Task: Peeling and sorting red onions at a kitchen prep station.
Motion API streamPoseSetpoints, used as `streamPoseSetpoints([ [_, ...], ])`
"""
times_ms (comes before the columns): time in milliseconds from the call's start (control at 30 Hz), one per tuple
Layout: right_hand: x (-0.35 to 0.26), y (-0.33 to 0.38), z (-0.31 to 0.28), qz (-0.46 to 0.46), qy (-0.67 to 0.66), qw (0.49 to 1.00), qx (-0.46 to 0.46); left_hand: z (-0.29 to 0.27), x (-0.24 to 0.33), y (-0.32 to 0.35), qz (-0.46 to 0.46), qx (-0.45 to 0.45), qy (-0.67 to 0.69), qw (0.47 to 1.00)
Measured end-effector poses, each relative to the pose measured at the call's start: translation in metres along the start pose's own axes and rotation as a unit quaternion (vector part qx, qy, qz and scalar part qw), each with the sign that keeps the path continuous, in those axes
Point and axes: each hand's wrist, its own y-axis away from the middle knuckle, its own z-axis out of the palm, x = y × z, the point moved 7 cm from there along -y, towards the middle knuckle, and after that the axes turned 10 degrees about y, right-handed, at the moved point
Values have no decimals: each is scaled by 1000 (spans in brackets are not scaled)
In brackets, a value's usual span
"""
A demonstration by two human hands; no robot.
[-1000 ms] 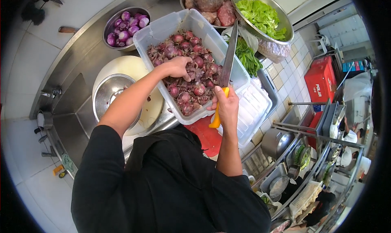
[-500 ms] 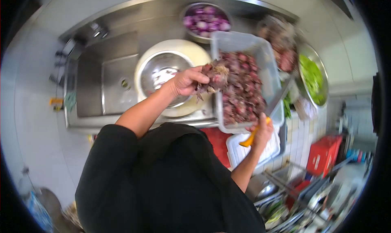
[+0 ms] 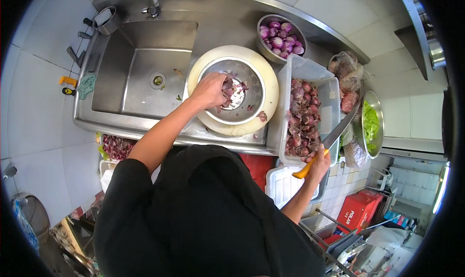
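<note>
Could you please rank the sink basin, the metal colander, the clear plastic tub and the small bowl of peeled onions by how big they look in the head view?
1. sink basin
2. clear plastic tub
3. metal colander, close to the tub, so unsure
4. small bowl of peeled onions

left hand (image 3: 209, 90) cupped, reaching forward — right hand (image 3: 318, 163) fisted.

Steel counter (image 3: 227, 27), colander bowl (image 3: 269, 100), onion tub (image 3: 329, 90)

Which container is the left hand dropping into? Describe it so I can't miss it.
Right of the steel sink, the perforated metal colander sits inside a cream basin. The left hand rests in it; unlike the clear tub alongside, it's round.
</note>
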Motion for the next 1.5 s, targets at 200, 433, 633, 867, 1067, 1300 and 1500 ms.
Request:
streamPoseSetpoints([
  [200, -50, 51, 89, -52, 8, 993, -104, 7, 10, -10, 55, 4, 67, 996],
  [433, -43, 46, 227, -60, 24, 967, -248, 17, 35, 8, 28, -84, 261, 961],
  [633, -27, 41, 251, -10, -137, 938, -317, 21, 19, 13, -3, -216, 274, 937],
  [867, -29, 25, 250, 0, -162, 946, -281, 16, 9, 9, 86, -68, -218, 970],
  [1067, -37, 28, 256, -2, -162, 945, -284, 27, 16, -1, 11, -156, 249, 956],
  [1300, -55, 46, 233, -47, -14, 974, -221, 23, 8, 11, -79, -129, 590, 793],
  [1500, -71, 68, 228, -307, 166, 913, -213, 5, 14, 14, -51, -54, 607, 791],
])
